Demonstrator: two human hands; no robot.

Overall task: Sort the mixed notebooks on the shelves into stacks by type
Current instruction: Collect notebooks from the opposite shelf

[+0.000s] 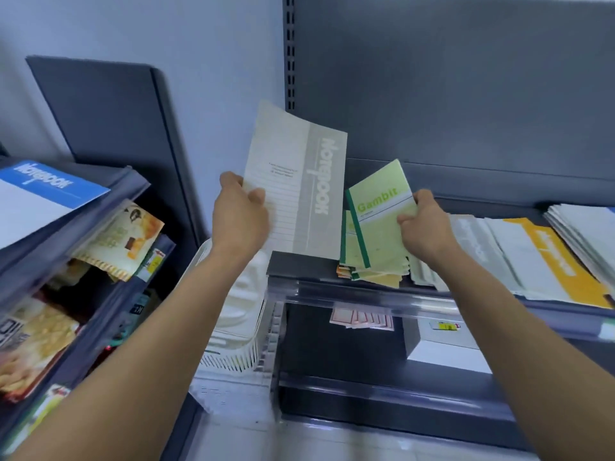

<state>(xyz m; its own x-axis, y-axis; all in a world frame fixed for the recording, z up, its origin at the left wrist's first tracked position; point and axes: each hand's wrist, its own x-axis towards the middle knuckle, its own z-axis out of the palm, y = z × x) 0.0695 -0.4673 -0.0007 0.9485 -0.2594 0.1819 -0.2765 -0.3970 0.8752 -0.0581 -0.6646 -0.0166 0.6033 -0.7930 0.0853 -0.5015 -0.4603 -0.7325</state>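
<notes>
My left hand (240, 217) grips the lower left edge of a large grey "Notebook" (296, 184) and holds it upright above the left end of the shelf (301, 266). My right hand (424, 224) grips the right edge of a small green "Gambit" notebook (379, 211), tilted up over a stack of the same green notebooks (372, 271). Right of that stack lie flat grey-white notebooks (482, 247) and an orange-covered notebook (562, 261).
A blue "Notebook" (50, 188) lies on the top of the left rack, with snack packets (119, 241) on the shelves below. A white plastic basket (233, 321) stands between the racks. Pink-edged labels (362, 319) and a white box (442, 347) sit on the lower shelf.
</notes>
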